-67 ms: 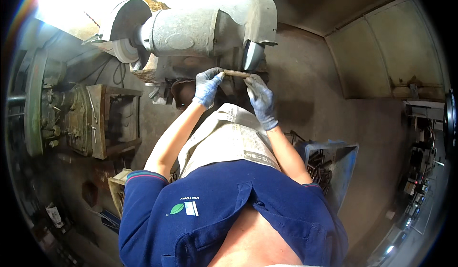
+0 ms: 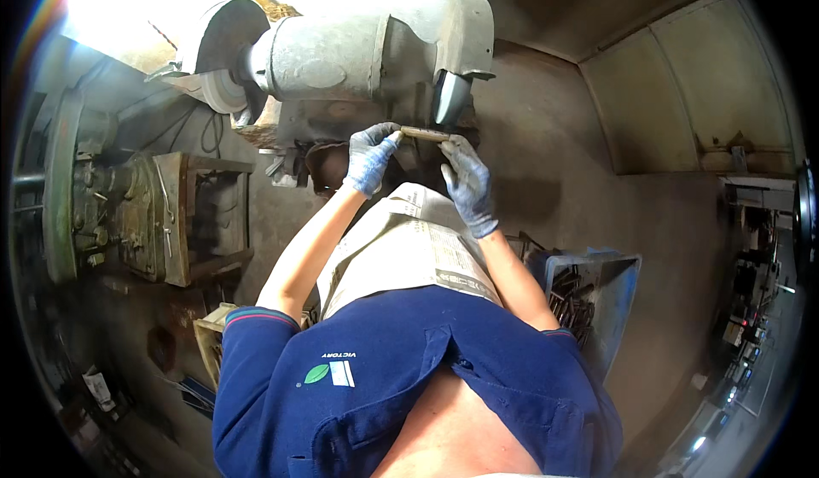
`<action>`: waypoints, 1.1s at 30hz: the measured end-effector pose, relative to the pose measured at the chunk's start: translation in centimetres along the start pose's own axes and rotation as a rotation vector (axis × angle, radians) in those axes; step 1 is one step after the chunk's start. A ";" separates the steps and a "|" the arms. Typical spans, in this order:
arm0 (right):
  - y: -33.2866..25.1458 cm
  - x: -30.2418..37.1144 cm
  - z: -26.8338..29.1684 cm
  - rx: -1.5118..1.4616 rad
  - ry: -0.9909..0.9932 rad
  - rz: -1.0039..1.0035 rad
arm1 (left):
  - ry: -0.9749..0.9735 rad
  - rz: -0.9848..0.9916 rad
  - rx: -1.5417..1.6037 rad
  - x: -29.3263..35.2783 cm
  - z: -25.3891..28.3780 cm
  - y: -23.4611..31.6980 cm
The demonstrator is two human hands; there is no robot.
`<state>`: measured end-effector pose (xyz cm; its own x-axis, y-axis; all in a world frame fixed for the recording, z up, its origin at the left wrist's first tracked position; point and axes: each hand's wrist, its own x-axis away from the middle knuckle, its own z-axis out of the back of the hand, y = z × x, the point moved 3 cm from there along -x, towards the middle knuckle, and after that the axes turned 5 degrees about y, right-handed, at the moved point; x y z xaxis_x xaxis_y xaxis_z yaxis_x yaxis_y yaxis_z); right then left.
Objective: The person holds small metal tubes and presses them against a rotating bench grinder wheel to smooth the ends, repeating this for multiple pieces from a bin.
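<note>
Bar [image 2: 424, 133], narrow and brownish, lies between my left hand [image 2: 370, 158] and my right hand [image 2: 467, 179], both gloved, with its long axis running from left to right and dipping only slightly toward the right end. My left hand has its end pinched between thumb and fingers, so from this grip the bar extends to the right. My right hand touches the other end with its upper fingers, while one digit, which I take for the thumb, stands apart below the bar; whether this end is really pinched, I cannot tell. What matters is how the bar lies against the grinder [image 2: 324, 58]: its right-hand wheel [image 2: 454, 99], showing below the guard [image 2: 467, 38], reaches down just beyond the bar, on the side away from my body, nearer to the right end than to the left. Therefore my right hand is the one closer to this wheel. The wheel's edge stands almost crosswise to the bar. Seen from above, I cannot say if the two touch.
</note>
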<state>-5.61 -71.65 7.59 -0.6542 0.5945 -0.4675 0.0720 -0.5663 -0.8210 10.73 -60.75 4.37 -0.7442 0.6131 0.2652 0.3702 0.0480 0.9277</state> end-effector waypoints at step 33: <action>-4.8 13.7 16.6 0.311 -0.016 -0.291 | 0.168 0.113 -0.182 15.0 12.9 -4.4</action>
<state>-27.47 -70.23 10.60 -0.6252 0.7477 -0.2237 -0.3466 -0.5228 -0.7788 5.10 -41.65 0.84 -0.7911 0.4662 0.3959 0.3615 -0.1658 0.9175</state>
